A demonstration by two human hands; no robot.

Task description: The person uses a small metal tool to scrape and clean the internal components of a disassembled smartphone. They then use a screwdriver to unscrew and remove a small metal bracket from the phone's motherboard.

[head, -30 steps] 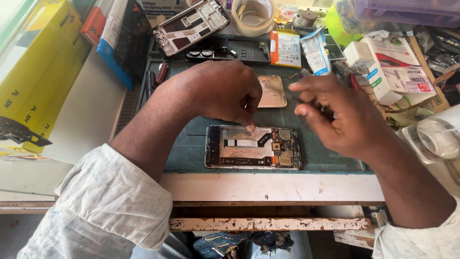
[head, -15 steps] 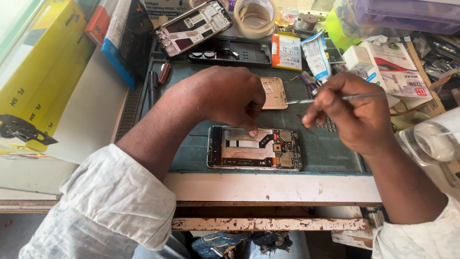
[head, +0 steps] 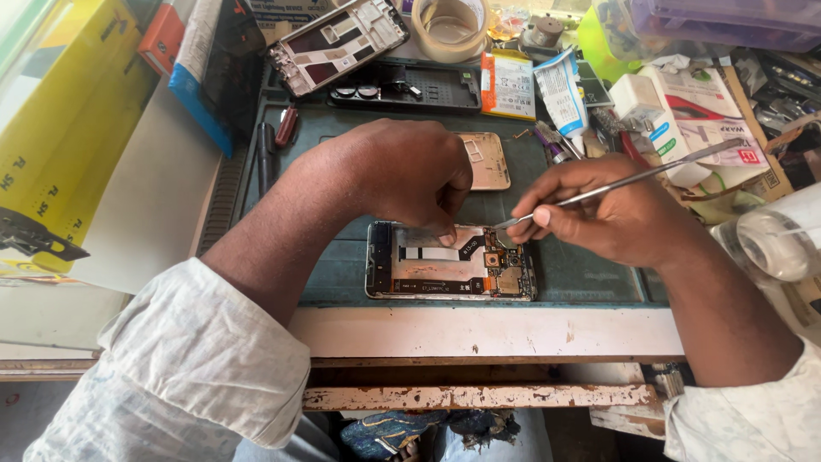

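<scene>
A worn workbench with a chipped pale front edge fills the head view, topped by a dark green mat and crowded at the back with clutter. One opened phone lies flat near the mat's front edge, back cover off, so its circuit board and a flat cable show. The left hand curls over the phone's upper edge, fingers bent down, one fingertip pressing on the inside of the phone; it holds nothing. The right hand is closed in a pinch around one thin metal tool, whose tip sits at the phone's upper right corner while the handle slants up to the right. Just behind the left hand lies one gold back cover. Farther back are one bare phone frame, tilted, and one dark tray with small round parts in it. One roll of tape stands at the back edge. An orange flat packet and a white and blue tube lie beside each other, with white cartons with red and blue marks to the right. A big yellow box leans on the left.
</scene>
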